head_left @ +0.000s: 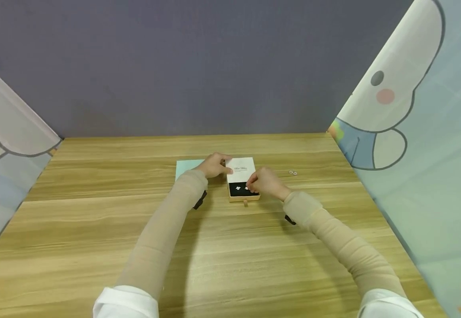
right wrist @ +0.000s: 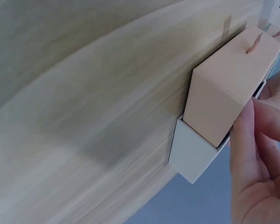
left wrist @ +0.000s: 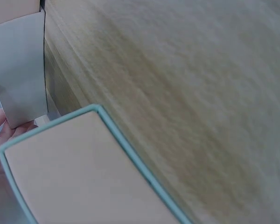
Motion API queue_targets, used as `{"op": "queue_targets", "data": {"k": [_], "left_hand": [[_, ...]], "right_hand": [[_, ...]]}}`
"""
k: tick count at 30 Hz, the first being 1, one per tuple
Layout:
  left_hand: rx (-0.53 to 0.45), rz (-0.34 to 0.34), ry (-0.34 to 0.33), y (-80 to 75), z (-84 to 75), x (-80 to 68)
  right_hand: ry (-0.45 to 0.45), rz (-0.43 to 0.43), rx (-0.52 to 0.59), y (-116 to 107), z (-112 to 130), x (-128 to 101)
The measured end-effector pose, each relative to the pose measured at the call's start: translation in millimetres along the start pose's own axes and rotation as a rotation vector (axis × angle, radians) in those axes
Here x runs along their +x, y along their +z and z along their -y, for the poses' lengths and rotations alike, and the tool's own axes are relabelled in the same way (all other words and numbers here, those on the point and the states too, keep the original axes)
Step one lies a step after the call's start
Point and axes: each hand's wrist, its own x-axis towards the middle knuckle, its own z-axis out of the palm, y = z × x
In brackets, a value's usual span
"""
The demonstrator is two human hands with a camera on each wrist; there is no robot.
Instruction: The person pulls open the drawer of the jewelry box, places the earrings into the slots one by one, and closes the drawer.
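Seen from the head camera, a person is working at a small drawer-style jewellery box [head_left: 243, 181] lying near the middle of the wooden tabletop [head_left: 95, 229]. The left hand [head_left: 215, 165] is gripping the white sleeve [head_left: 241, 169] at its left edge, while the right hand [head_left: 265, 182] is pinching at one of two tiny pale earrings [head_left: 238, 188] seated on the black pad of the pulled-out tray. The box is looking light and stiff, best held by its sides; the earrings are looking small, fragile and easily dropped. A turquoise lid [head_left: 185, 168] is lying just left of the box, and two tiny pieces [head_left: 292, 173] are lying well to its right.

From the left wrist, the turquoise-edged lid [left wrist: 79, 172] is filling the foreground beside the sleeve [left wrist: 21, 70]; the grip itself is barely showing.

From the right wrist, fingers [right wrist: 245, 135] are closing narrowly over the tan tray [right wrist: 228, 88] sliding out of its sleeve [right wrist: 191, 156].
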Motion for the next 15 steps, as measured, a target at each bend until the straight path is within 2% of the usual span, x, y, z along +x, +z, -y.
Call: {"op": "queue_targets", "data": {"k": [7, 15], "left_hand": [[0.003, 0.003, 0.016, 1.2, -2.3, -0.1], [-0.006, 0.007, 0.01, 1.3, -2.8, 0.4]], "right_hand": [[0.015, -0.011, -0.086, 3.7, 0.4, 1.5], [0.046, -0.01, -0.06, 4.5, 0.2, 2.5]]}}
